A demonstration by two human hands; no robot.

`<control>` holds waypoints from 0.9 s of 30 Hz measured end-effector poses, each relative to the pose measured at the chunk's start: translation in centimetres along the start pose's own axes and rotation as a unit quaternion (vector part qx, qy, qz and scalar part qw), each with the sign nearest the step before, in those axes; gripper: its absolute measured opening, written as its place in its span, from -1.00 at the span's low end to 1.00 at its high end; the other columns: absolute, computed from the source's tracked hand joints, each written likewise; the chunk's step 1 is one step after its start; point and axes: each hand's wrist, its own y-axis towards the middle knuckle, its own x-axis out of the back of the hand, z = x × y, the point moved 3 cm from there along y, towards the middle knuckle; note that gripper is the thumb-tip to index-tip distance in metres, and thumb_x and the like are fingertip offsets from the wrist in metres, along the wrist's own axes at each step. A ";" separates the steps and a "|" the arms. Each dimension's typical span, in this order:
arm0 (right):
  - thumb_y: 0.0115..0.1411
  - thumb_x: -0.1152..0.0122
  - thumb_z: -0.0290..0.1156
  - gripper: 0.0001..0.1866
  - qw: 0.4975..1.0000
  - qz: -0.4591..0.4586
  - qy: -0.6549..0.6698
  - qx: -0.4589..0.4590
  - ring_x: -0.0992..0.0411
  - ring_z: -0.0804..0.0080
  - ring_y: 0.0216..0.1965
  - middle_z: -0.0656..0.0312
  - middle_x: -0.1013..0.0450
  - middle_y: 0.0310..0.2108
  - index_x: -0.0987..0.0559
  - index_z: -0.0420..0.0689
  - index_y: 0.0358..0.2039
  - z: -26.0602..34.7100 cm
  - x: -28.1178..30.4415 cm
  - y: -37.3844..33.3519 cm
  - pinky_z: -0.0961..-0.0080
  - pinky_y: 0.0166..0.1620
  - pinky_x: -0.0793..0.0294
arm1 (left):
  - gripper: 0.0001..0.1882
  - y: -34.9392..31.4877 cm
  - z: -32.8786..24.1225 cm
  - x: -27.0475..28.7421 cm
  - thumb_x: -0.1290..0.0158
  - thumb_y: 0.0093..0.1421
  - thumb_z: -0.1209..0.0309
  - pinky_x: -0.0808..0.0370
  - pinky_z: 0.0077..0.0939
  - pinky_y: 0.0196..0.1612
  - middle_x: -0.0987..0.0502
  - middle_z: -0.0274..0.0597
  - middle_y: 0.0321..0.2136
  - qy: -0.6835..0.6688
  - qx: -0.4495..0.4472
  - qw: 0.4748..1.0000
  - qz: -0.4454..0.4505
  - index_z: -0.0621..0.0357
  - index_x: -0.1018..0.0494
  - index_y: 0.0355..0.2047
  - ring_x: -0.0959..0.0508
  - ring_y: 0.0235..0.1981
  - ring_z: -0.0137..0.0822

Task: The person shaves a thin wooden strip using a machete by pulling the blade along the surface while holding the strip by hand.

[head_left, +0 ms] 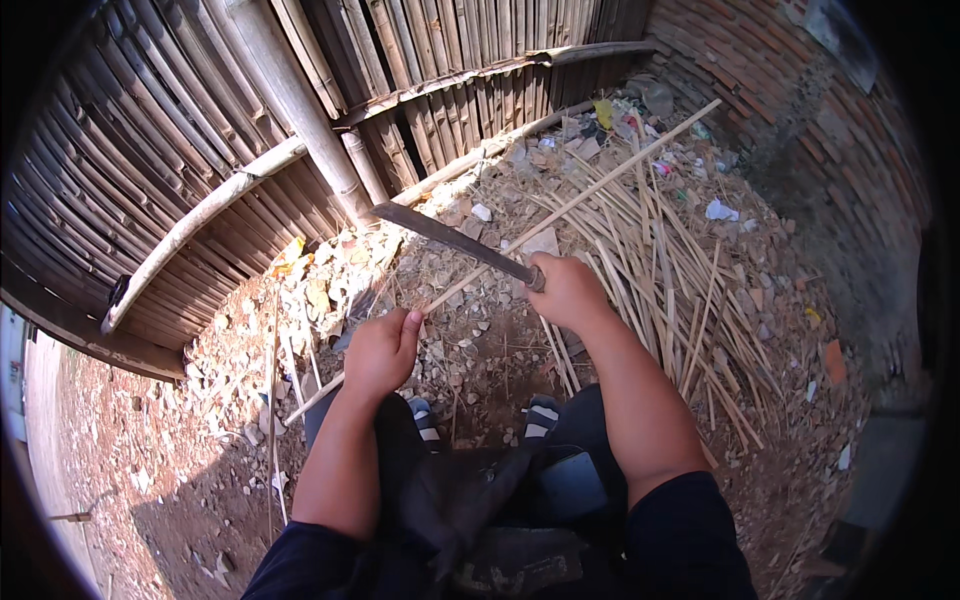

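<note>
Outdoors, left hand (380, 352) gripping bamboo strip (590, 192), right hand (566, 290) gripping machete (450, 240)

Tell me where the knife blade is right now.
In the head view, centre: the knife blade runs up-left from the right hand, crossing above the long bamboo strip, toward the bamboo fence.

Ground (150, 450): bare reddish-brown dirt, dry, strewn with small stones and clods.

Lying on it:
- Heap of bamboo strips (680, 270), pale yellow, long and thin, crossing one another, spread over the right half toward the brick wall (800, 110).
- Chips (330, 290): dry flakes, shavings and husk pieces, thickest along the foot of the bamboo fence (200, 130).
- Litter (640, 110) in the far corner between fence and wall: scraps of plastic, paper and wrappers, white, yellow and grey.
- A white scrap (720, 210) among the strips near the wall.
- A few loose thin strips (275, 400) on the left, apart from the heap.
- An orange fragment (833, 360) at the right edge.
</note>
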 end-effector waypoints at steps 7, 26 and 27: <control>0.05 -0.34 -0.33 -0.70 0.996 -0.018 -0.071 0.054 -0.61 -0.05 -0.28 0.00 -0.60 -0.40 -0.58 -0.05 -0.17 2.2 -0.9 0.2 0.01 -0.17 -0.58 | -0.53 -0.1 0.8 -0.3 0.07 0.44 0.06 -0.45 0.14 -0.32 -0.56 0.21 -0.53 0.019 0.039 0.999 0.009 0.21 -0.50 -0.43 -0.57 -0.40 0.29; 0.11 -0.39 -0.22 -0.68 0.996 -0.085 0.031 -0.013 -0.56 -0.14 -0.33 -0.06 -0.56 -0.47 -0.64 -0.06 -0.14 -1.1 0.1 0.3 0.06 -0.26 -0.52 | -0.53 -0.7 0.4 0.8 0.04 0.44 0.09 -0.43 0.10 -0.38 -0.52 0.16 -0.58 -0.002 0.030 0.999 -0.043 0.20 -0.46 -0.49 -0.55 -0.45 0.25; 0.11 -0.39 -0.22 -0.68 0.996 -0.083 0.032 -0.014 -0.56 -0.14 -0.33 -0.06 -0.56 -0.47 -0.64 -0.06 -0.14 -0.6 -0.2 0.3 0.06 -0.26 -0.52 | -0.55 -0.6 0.3 0.9 0.03 0.43 0.09 -0.43 0.10 -0.38 -0.52 0.15 -0.58 -0.001 0.024 0.999 -0.043 0.19 -0.47 -0.48 -0.56 -0.45 0.25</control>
